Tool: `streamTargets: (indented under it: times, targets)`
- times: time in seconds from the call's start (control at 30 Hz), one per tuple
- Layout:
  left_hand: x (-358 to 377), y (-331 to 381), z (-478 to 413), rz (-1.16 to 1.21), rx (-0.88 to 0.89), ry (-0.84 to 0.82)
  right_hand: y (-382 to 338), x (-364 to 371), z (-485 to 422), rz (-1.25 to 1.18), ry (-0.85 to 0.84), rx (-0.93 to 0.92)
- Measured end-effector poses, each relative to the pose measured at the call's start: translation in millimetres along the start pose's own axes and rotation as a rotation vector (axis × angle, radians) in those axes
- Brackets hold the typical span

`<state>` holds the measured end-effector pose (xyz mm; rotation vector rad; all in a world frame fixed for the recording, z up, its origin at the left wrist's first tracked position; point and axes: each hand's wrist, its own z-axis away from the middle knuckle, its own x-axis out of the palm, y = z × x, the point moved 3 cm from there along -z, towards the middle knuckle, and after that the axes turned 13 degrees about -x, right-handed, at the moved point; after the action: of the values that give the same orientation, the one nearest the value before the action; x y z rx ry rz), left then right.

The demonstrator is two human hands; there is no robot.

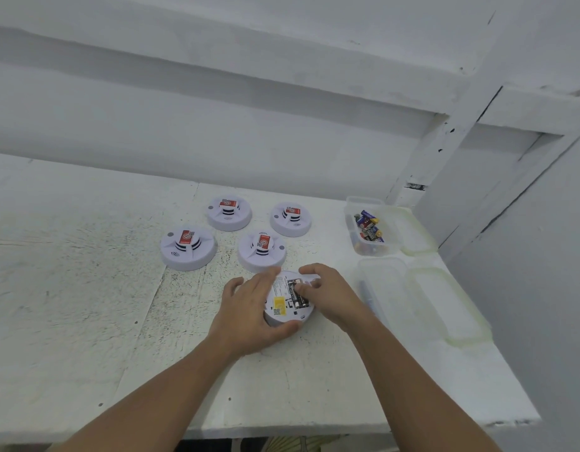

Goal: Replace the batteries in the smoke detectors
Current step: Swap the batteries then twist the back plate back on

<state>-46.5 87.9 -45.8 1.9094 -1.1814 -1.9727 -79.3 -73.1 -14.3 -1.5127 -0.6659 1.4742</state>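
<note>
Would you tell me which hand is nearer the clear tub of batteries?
Right. The right hand, at the battery bay of the overturned smoke detector, is in front and left of the tub of batteries; the left hand grips the detector's left side, farther away.

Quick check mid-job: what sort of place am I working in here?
Likely a bare workshop or storeroom rather than a home room: a scuffed, white-painted worktop, plain white board walls with a timber post, and a batch of smoke detectors laid out beside a tub of loose batteries.
</note>
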Motion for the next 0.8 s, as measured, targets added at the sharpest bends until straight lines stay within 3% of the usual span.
streamTargets:
  times: [0.27, 0.47, 0.8]
  targets:
    - [0.3, -1.8, -0.5, 0.022, 0.003, -0.006, -7.4, -4.6, -9.3, -0.037, -0.068, 0.116]
    - [-0.8, -0.1, -0.5, 0.019, -0.008, -0.024, -7.8, -2.4, -11.1, 0.030, -0.009, 0.141]
    - [-9.0, 3.8, 2.5, 0.148, -0.078, -0.074, -24.1, -3.8, 2.9, 0.345, 0.078, -0.040]
